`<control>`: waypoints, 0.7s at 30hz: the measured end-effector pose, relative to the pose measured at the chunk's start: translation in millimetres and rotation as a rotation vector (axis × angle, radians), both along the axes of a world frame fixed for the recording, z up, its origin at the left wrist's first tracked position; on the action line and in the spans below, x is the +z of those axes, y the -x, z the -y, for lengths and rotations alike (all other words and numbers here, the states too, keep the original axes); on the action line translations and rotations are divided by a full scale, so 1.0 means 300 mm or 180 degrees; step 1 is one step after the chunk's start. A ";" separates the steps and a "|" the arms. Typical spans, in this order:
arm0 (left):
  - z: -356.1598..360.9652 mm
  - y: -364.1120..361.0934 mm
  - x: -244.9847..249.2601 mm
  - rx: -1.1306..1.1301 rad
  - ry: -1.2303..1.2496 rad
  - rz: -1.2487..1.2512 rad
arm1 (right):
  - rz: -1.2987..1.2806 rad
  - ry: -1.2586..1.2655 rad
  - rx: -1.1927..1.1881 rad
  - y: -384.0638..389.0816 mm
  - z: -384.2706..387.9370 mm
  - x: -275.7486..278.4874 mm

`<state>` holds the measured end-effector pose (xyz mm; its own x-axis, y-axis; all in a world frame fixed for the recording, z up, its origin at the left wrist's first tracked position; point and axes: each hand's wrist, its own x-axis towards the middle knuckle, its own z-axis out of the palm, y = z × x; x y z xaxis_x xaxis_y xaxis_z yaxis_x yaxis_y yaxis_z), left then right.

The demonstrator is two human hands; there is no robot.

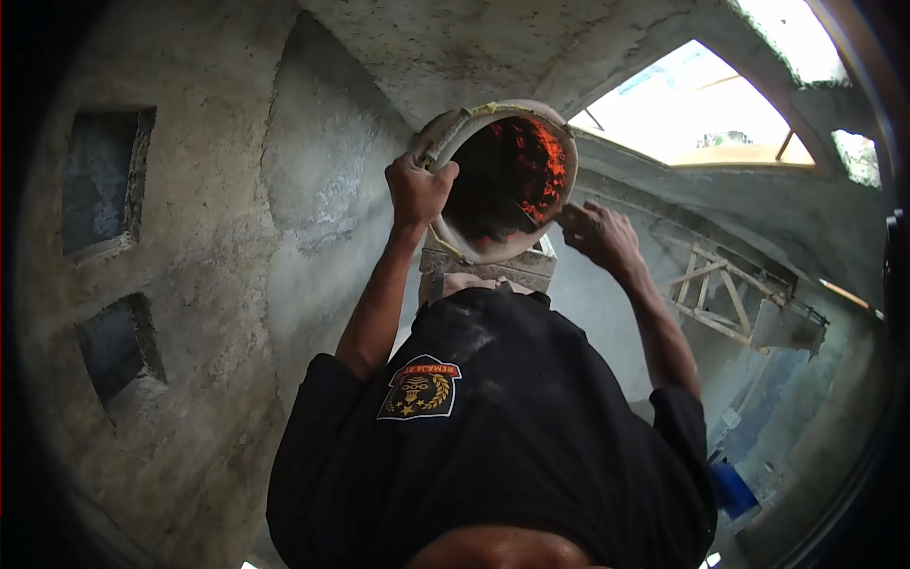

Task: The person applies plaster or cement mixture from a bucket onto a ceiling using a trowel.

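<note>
In front of my chest is a round bucket (457, 171) with a thick pale rim. Its mouth faces me, and its inside is dark with bright red-orange patches along the right. My left hand (420, 192) is closed on the rim at the left, thumb over the edge. At the lower right of the rim, my right hand (599, 234) has its fingers curled in close to the edge. Whether they grip the rim or a small tool I cannot make out. Just below the bucket shows a block-like ledge (524, 266), partly hidden by the bucket and my shirt.
Rough grey walls (218, 190) surround me, with two recessed openings (102, 180) on the left. A bright roof or window opening (697, 109) lies at the upper right. Below it a wooden frame (725, 296) juts from the wall. Something blue (733, 489) sits at the lower right.
</note>
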<state>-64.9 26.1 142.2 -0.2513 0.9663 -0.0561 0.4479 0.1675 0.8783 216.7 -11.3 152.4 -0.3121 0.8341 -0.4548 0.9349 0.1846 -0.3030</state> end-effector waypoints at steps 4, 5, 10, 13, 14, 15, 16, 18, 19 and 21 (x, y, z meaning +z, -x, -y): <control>0.000 0.012 0.024 -0.0069 -0.0086 0.0151 | 0.0284 -0.0571 0.0531 0.032 -0.052 -0.075; 0.001 0.017 0.031 -0.0115 -0.0058 0.0179 | 0.0204 -0.0730 0.0520 0.042 -0.050 -0.100; 0.003 0.028 0.035 -0.0256 -0.0215 0.0492 | 0.0002 -0.0447 0.0229 0.104 -0.032 -0.064; 0.008 0.030 0.060 -0.0271 -0.0222 0.0666 | -0.0142 -0.0187 0.0191 0.121 -0.019 -0.031; 0.011 0.029 0.079 -0.0316 -0.0177 0.0641 | -0.0136 -0.0164 0.0161 0.122 -0.012 -0.036; 0.014 0.017 0.109 -0.0290 -0.0163 0.0779 | -0.0241 -0.0302 0.0233 0.124 -0.011 -0.036; 0.015 0.019 0.105 -0.0316 -0.0137 0.0782 | -0.0349 -0.0443 0.0308 0.132 -0.008 -0.031; 0.009 0.035 0.095 -0.0417 -0.0276 0.0714 | -0.0354 -0.0069 0.0259 0.128 -0.004 -0.028; 0.008 0.033 0.091 -0.0408 -0.0296 0.0764 | -0.0494 -0.0105 0.0180 0.125 0.001 -0.043; 0.007 0.050 0.084 -0.0467 -0.0260 0.0626 | -0.0641 -0.0141 0.0106 0.126 0.010 -0.045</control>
<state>-80.0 24.2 167.4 -0.1000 0.9949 -0.0102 0.2814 0.0381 0.9588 179.0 -14.2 139.1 -0.4207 0.8397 -0.3435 0.8495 0.2317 -0.4739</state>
